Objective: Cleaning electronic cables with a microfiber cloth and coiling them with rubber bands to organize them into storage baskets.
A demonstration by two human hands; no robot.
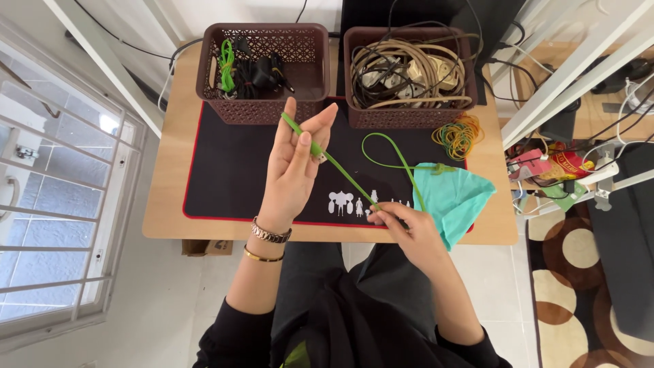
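My left hand (pixel 294 163) is raised over the black desk mat (pixel 225 177), pinching one end of a flat green cable (pixel 340 170) near its metal plug. The cable runs taut down to my right hand (pixel 402 228), which grips it at the mat's front edge. Beyond my right hand the cable loops back over the mat toward a teal cloth (pixel 453 194), which lies just to the right of that hand.
Two brown baskets stand at the back: the left one (pixel 262 65) holds a green cable and black adapters, the right one (pixel 409 75) a tangle of beige and black cables. A pile of rubber bands (pixel 460 134) lies at right. The small wooden table (pixel 170 136) has a window at left.
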